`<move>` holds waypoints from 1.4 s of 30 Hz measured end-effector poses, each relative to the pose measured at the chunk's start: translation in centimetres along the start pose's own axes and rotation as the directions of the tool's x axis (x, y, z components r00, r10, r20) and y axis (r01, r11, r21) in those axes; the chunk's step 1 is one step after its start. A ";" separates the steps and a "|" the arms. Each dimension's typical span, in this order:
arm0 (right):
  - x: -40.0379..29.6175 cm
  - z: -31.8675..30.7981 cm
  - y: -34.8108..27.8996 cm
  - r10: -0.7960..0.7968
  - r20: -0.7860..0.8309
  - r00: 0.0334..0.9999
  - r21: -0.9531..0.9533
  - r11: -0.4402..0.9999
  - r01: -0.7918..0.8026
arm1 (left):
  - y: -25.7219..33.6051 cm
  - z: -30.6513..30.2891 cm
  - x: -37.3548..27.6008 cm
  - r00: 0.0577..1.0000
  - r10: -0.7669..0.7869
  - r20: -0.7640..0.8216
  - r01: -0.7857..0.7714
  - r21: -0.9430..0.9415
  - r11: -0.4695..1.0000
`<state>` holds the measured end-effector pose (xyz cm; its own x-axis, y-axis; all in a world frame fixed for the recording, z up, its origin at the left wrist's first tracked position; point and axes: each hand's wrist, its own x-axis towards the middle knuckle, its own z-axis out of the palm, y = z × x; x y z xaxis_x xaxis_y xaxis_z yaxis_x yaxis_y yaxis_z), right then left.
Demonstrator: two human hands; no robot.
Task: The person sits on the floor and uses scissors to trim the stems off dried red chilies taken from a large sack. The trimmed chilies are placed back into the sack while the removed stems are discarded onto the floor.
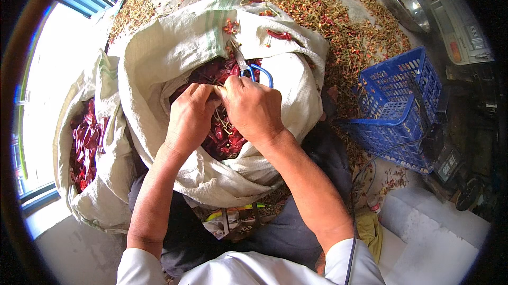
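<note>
My left hand (191, 116) and my right hand (254, 110) meet at the fingertips over the mouth of a large white woven sack (166, 45). Thumbs and fingers are pinched together. Something small and dark may be between them, but it is mostly hidden. Dried red chili peppers (224, 142) with pale stems fill the sack below. Just beyond my right hand are scissors (241, 59) with blue handles, blades pointing away; whether the hand touches them is unclear. A loose dried chili (279, 35) rests on the folded-back rim.
A second woven sack (105, 205) with dried chilies (85, 146) stands at left. Stems and chili scraps (349, 39) cover the floor ahead. On the right are a blue plastic crate (391, 120), a black cable (352, 213), a metal basin (405, 1) and a concrete block (428, 221).
</note>
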<state>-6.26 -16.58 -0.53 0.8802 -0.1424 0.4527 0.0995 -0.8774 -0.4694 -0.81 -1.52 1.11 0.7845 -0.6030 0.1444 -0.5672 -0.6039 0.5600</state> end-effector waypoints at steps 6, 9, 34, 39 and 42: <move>0.3 -0.4 1.1 -0.206 -0.026 0.978 -0.085 0.975 0.203 | 0.1 -0.4 0.0 0.984 -0.164 0.074 0.173 -0.146 0.974; 0.6 -0.6 1.9 -0.306 0.026 0.952 -0.049 0.950 0.307 | -0.9 -0.9 0.0 0.926 -0.269 0.264 0.345 -0.309 0.886; 1.3 -0.7 1.1 0.157 0.121 0.980 0.216 0.959 -0.180 | -0.5 -0.3 0.0 0.990 -0.117 0.081 0.131 -0.201 0.971; 0.9 -0.5 0.6 0.148 0.306 0.941 0.308 0.919 -0.245 | -0.8 -0.4 0.0 0.981 -0.180 0.065 0.192 -0.317 0.929; 1.2 -0.4 0.9 0.158 0.340 0.927 0.389 0.874 -0.292 | -0.6 -0.5 0.0 0.976 -0.203 0.078 0.216 -0.445 0.869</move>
<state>-5.30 -17.75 -0.06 0.9895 -0.1152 0.0874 0.0103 -0.5467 -0.8373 -0.35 -0.82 1.18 0.8612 -0.5069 -0.0360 -0.2120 -0.4227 0.8811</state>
